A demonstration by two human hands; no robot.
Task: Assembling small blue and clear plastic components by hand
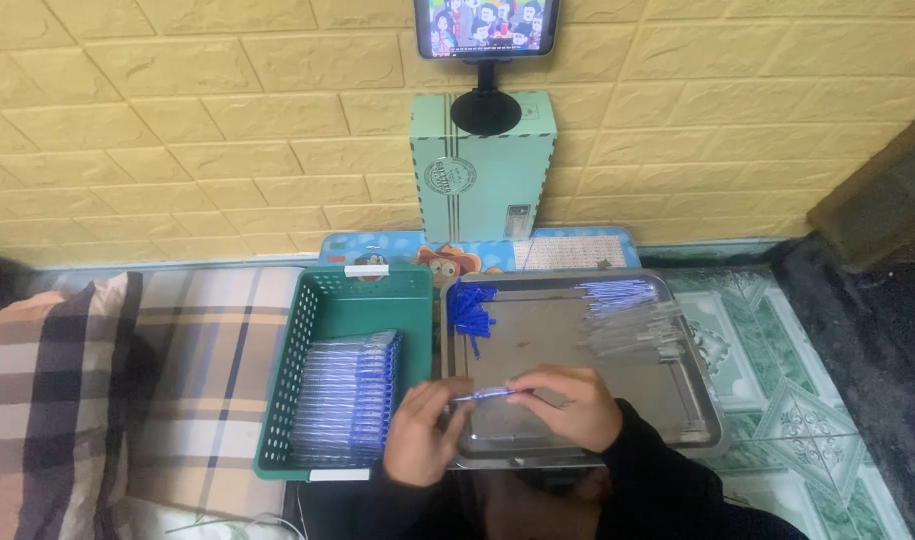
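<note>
Both my hands meet over the near edge of a steel tray (698, 400). My left hand (423, 430) and my right hand (568, 405) together pinch one thin clear pen with blue parts (488, 394), held level between them. In the tray's far left corner lies a pile of small blue caps (471, 308). A heap of clear pen tubes (633, 315) lies at the tray's far right. To the left stands a green plastic basket (328, 300) with a neat row of finished pens (350, 395) stacked in it.
A teal cardboard box (483, 165) stands against the yellow brick-pattern wall, with a phone on a stand (486, 28) above it. A plaid cushion (108, 390) lies at the left. Green patterned floor covering (798, 400) is at the right.
</note>
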